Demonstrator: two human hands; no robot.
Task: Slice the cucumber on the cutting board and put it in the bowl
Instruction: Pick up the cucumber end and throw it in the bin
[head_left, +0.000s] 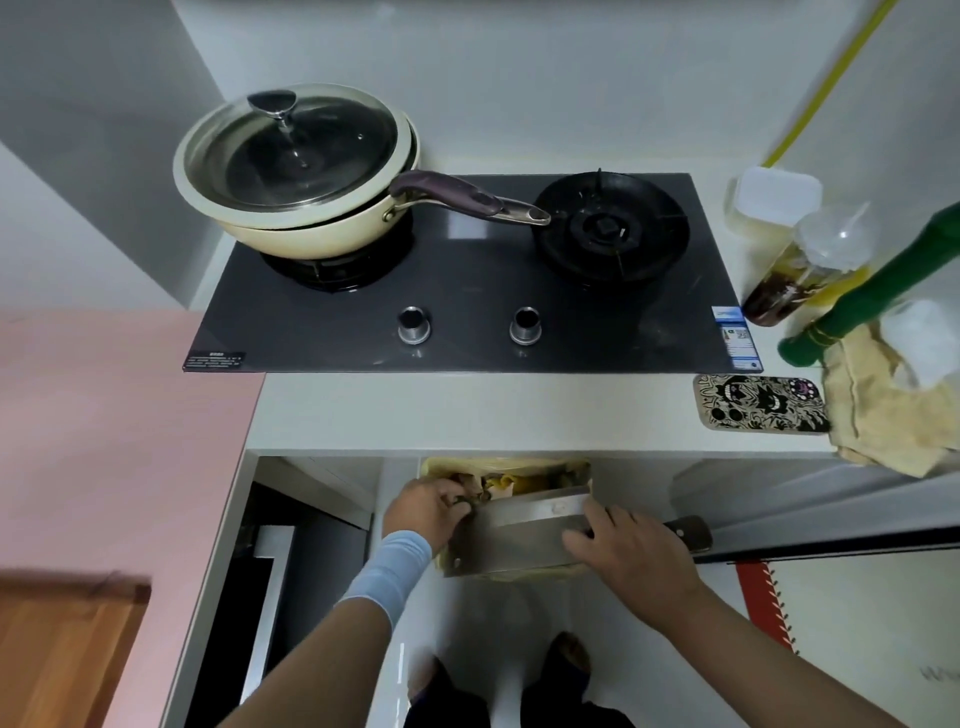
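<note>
The right hand is gripping the likely heavy, rigid cleaver by its handle while the left hand is pinching slippery-looking green scraps.

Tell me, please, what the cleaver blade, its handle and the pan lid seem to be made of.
Cleaver blade: likely steel, brushed grey with a dull sheen. Handle: dark brown and matt, perhaps wood. Pan lid: clear glass, see-through with reflections, in a shiny metal rim.
</note>
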